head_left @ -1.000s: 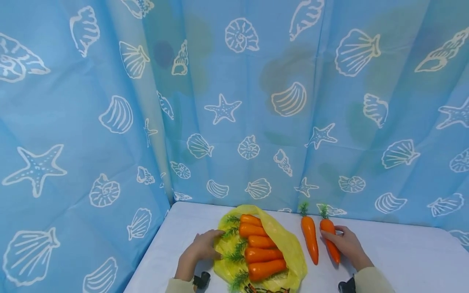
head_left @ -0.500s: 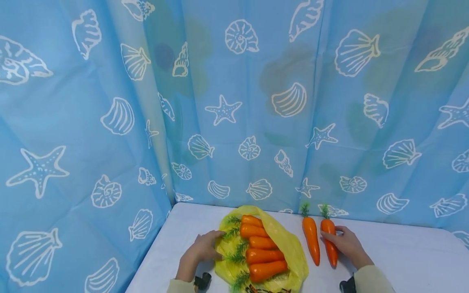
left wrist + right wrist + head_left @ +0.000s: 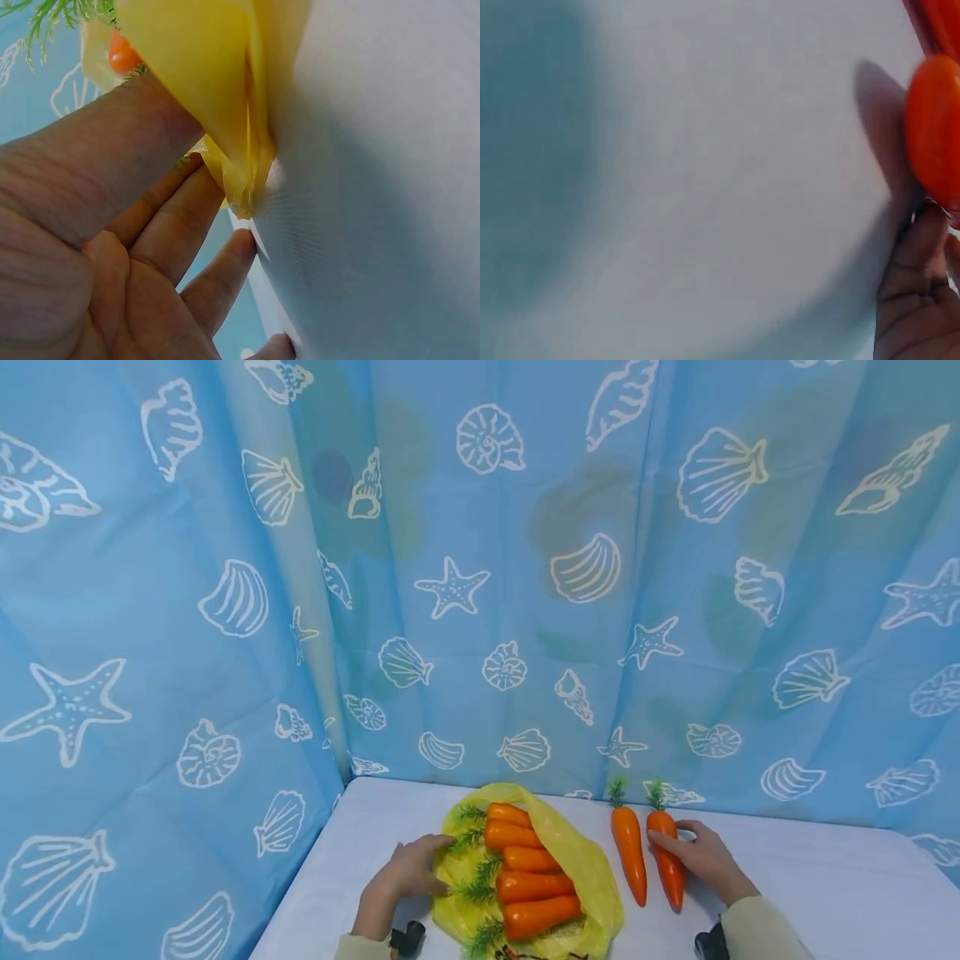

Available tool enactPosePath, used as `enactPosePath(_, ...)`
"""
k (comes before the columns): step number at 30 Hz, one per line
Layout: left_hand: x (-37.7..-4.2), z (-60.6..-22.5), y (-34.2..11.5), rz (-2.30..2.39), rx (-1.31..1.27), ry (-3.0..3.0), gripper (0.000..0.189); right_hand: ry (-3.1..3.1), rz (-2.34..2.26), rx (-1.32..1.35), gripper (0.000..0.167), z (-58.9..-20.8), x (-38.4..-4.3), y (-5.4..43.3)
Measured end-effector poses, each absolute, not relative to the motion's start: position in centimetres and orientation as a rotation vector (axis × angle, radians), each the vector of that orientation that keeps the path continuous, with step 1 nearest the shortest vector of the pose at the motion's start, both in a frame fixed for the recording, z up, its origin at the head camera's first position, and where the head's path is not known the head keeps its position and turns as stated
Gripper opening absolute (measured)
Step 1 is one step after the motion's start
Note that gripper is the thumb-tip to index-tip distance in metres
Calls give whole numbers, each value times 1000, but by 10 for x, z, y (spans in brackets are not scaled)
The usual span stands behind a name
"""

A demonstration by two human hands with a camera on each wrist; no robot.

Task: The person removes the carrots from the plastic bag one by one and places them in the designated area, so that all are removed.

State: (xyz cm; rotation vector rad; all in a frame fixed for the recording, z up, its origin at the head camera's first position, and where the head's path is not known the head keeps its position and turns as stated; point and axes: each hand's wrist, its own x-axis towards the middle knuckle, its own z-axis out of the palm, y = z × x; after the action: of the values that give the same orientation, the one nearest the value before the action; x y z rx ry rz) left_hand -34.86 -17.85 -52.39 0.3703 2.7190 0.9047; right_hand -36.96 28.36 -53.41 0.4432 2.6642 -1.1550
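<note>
My left hand (image 3: 411, 867) pinches the left edge of a yellow plastic bag (image 3: 592, 868); the left wrist view shows the bunched film (image 3: 238, 172) between thumb and fingers. Several orange carrots (image 3: 536, 887) with green tops lie side by side in the bag's mouth, tops toward the left hand. On the right, my right hand (image 3: 705, 856) holds a carrot (image 3: 670, 872) from its right side, thumb toward the near side. That carrot lies on the table with its top pointing away. Another carrot (image 3: 628, 852) lies just left of it, nearly parallel.
A white-covered table (image 3: 825, 877) carries everything. A blue curtain (image 3: 480, 610) with white shells and starfish rises along its back and left edges. Dark wrist cameras (image 3: 408, 937) sit at both cuffs. Orange and dark markings (image 3: 525, 953) show at the bag's near edge.
The tip of the carrot in my right hand has swung left and toward me, bringing it more in line with the carrot beside it. My left hand stays at the bag's edge.
</note>
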Motion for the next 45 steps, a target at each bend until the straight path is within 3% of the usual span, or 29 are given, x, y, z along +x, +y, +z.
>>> enactPosePath(12,-350,-523,-175,916,363,2742,66,2756,-969,320,123,-504,-368,313)
enactPosePath(22,-353,-524,-173,935,323,2719,65,2829,-888,125,110,-464,-357,325)
enactPosePath(32,-353,-528,-174,940,314,2703,65,2868,-936,-26,107,-435,-351,310)
enactPosePath(45,-351,-525,-177,920,318,2726,64,2842,-1020,-286,88,-416,-332,270)
